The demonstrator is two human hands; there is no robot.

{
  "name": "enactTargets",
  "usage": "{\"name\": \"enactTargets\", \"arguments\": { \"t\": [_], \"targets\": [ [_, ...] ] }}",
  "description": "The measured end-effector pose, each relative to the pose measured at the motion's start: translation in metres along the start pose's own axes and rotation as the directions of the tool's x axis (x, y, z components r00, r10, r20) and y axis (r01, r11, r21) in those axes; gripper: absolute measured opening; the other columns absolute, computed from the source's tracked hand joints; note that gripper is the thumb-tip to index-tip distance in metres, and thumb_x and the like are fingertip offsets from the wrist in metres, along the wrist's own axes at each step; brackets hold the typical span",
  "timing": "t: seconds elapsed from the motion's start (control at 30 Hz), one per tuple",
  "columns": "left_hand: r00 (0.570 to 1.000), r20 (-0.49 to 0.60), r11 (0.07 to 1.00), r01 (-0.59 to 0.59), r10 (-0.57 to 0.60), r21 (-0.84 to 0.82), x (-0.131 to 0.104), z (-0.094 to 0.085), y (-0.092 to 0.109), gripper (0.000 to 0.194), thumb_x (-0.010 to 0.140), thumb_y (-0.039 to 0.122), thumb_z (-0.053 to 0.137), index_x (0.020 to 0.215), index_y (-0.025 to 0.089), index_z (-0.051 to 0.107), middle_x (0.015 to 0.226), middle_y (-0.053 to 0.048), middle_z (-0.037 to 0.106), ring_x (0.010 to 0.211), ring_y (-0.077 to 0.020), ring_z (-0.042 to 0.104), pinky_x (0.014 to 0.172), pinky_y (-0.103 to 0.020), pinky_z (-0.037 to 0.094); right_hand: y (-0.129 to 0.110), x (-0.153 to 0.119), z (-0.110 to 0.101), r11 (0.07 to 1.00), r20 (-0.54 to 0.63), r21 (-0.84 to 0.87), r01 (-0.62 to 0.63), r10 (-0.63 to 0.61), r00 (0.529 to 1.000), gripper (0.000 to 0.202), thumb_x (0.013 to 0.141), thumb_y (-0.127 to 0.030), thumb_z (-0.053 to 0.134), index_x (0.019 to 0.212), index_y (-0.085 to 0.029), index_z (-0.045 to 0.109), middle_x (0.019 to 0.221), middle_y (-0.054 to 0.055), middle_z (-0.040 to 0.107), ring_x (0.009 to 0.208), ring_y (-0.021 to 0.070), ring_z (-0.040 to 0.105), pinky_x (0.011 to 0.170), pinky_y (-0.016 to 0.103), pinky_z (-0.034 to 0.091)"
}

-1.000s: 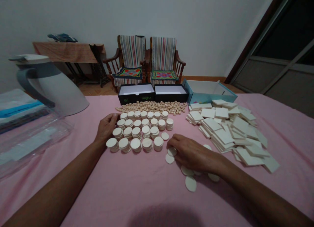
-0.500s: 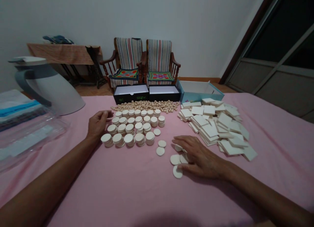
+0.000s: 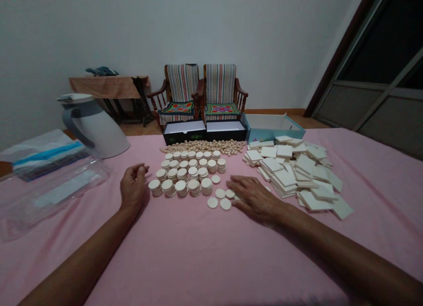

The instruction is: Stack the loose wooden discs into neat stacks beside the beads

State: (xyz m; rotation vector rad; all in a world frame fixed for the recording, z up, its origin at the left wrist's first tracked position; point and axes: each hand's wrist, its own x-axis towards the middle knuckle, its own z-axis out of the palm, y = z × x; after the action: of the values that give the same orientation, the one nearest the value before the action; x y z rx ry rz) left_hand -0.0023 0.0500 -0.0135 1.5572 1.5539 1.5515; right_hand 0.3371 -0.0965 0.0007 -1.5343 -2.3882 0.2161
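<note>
My right hand lies flat, palm down, with fingers stretched out over loose white round discs. Some of these discs lie free to its left; others are partly hidden under the palm and fingers. On the left, my left hand rests on the cloth with loosely curled fingers and nothing visible in it. It is beside several rows of stacked white discs, slightly apart from them. A single disc lies at the right end of the stacks.
Small wooden beads lie behind the stacks, before two black boxes. A light-blue box stands behind a heap of square white tiles. Left are a jug and clear plastic packaging. Pink cloth covers the table.
My right hand has slid left and slightly away from me, and the loose discs have moved nearer the stacks. My left hand now sits a little further from the stacks. The view has shifted.
</note>
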Motion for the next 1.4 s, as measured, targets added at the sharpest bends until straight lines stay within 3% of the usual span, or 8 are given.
{"name": "enactTargets", "arguments": {
  "t": [0.17,0.27,0.47,0.67,0.87,1.03,1.23,1.4],
  "targets": [
    [0.993,0.074,0.996,0.091,-0.089,-0.016,0.001,0.000,0.006,0.029,0.082,0.041,0.048,0.098,0.018,0.058,0.103,-0.011,0.065,0.096,-0.0219,0.063,0.079,-0.033,0.053,0.009,-0.010,-0.030,0.996,-0.100,0.064,-0.062,0.069,0.993,0.030,0.091,-0.029,0.044,0.115,-0.017,0.057,0.123,0.014,0.054,0.110,0.0230,0.050,0.090,0.039,0.041],
    [0.980,0.146,0.991,0.133,-0.137,0.031,0.002,0.000,0.011,0.031,0.081,0.043,0.049,0.096,0.018,0.060,0.102,-0.011,0.066,0.094,-0.0237,0.064,0.081,-0.037,0.052,0.003,-0.036,-0.052,0.979,0.060,0.088,-0.186,0.181,0.982,0.016,0.088,-0.021,0.044,0.084,-0.019,0.059,0.085,0.005,0.060,0.072,0.0159,0.054,0.065,0.030,0.042],
    [0.972,0.175,0.986,0.148,-0.159,0.075,0.002,-0.001,0.011,0.033,0.079,0.045,0.050,0.096,0.019,0.062,0.095,-0.008,0.069,0.087,-0.0224,0.065,0.077,-0.034,0.053,-0.011,-0.063,-0.050,0.959,0.257,0.046,-0.279,0.259,0.931,0.014,0.078,-0.009,0.047,0.083,-0.020,0.053,0.087,0.004,0.055,0.073,0.0153,0.052,0.063,0.027,0.037],
    [0.969,0.196,0.986,0.134,-0.152,0.101,0.003,-0.003,0.006,0.038,0.081,0.049,0.050,0.100,0.019,0.063,0.097,-0.008,0.069,0.091,-0.0239,0.065,0.080,-0.035,0.052,-0.009,-0.037,-0.030,0.961,0.111,0.022,-0.276,0.272,0.956,0.014,0.083,-0.009,0.043,0.089,-0.019,0.051,0.089,0.005,0.053,0.075,0.0158,0.052,0.065,0.028,0.038],
    [0.970,0.195,0.983,0.118,-0.144,0.138,0.003,-0.003,0.006,0.035,0.081,0.048,0.050,0.096,0.020,0.064,0.098,-0.008,0.069,0.091,-0.0241,0.065,0.080,-0.034,0.052,-0.012,-0.003,-0.043,0.980,0.009,0.031,-0.197,0.196,0.980,0.014,0.084,-0.013,0.047,0.094,-0.017,0.057,0.093,0.008,0.056,0.081,0.0178,0.053,0.069,0.030,0.041],
    [0.969,0.209,0.983,0.102,-0.133,0.152,0.002,-0.004,0.010,0.033,0.080,0.047,0.050,0.093,0.021,0.065,0.096,-0.007,0.070,0.090,-0.0246,0.065,0.079,-0.033,0.052,-0.017,0.025,-0.033,0.987,0.071,0.138,-0.081,0.072,0.995,0.022,0.077,-0.010,0.054,0.097,-0.017,0.061,0.092,0.008,0.060,0.084,0.0180,0.054,0.073,0.029,0.041],
    [0.968,0.225,0.980,0.065,-0.108,0.189,0.002,-0.006,0.013,0.034,0.078,0.049,0.050,0.089,0.021,0.066,0.093,-0.006,0.070,0.089,-0.0256,0.064,0.079,-0.034,0.051,-0.016,0.034,-0.016,0.978,0.112,0.141,-0.155,0.139,0.984,0.024,0.075,-0.011,0.055,0.097,-0.016,0.062,0.088,0.007,0.059,0.078,0.0169,0.052,0.068,0.027,0.040],
    [0.966,0.229,0.985,0.085,-0.119,0.152,0.002,-0.005,0.011,0.033,0.079,0.049,0.050,0.089,0.021,0.065,0.095,-0.006,0.069,0.090,-0.0252,0.064,0.080,-0.033,0.051,-0.014,0.049,-0.015,0.979,-0.012,0.165,-0.122,0.126,0.992,0.028,0.077,-0.012,0.055,0.104,-0.016,0.059,0.092,0.007,0.058,0.080,0.0168,0.053,0.072,0.028,0.041]
  ]
}}
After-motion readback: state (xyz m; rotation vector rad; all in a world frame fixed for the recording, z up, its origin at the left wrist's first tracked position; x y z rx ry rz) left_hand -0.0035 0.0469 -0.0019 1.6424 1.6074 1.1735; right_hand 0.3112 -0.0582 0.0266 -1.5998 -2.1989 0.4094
